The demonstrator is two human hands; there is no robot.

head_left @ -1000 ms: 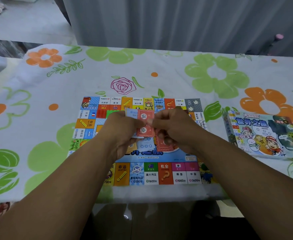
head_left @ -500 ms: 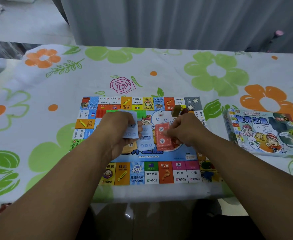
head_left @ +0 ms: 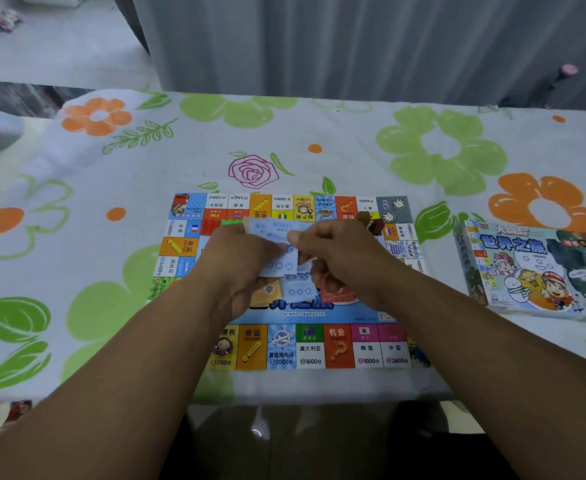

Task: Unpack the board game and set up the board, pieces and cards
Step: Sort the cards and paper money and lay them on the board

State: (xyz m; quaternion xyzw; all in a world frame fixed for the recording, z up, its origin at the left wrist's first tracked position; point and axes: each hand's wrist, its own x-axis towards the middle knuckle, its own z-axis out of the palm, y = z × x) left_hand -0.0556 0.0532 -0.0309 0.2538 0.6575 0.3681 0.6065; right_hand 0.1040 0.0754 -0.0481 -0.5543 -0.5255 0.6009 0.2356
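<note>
The colourful game board (head_left: 286, 348) lies flat on the table in front of me. Above its middle, my left hand (head_left: 239, 261) grips a small stack of pale blue cards (head_left: 277, 233). My right hand (head_left: 340, 254) meets it and pinches the near edge of the same cards. Under my hands, a red card pile (head_left: 336, 294), a blue card pile (head_left: 298, 289) and an orange card (head_left: 267, 291) lie on the board's centre. Small dark red and olive game pieces (head_left: 371, 221) sit near the board's far right corner.
The game box (head_left: 534, 268) lies flat on the table to the right of the board. A floral tablecloth (head_left: 319, 150) covers the table. A grey curtain (head_left: 353, 39) hangs behind the far edge. The table's near edge runs just below the board.
My right hand left the red card pile on the board and came back to the blue cards in my left hand. Both hands now meet on the cards.
</note>
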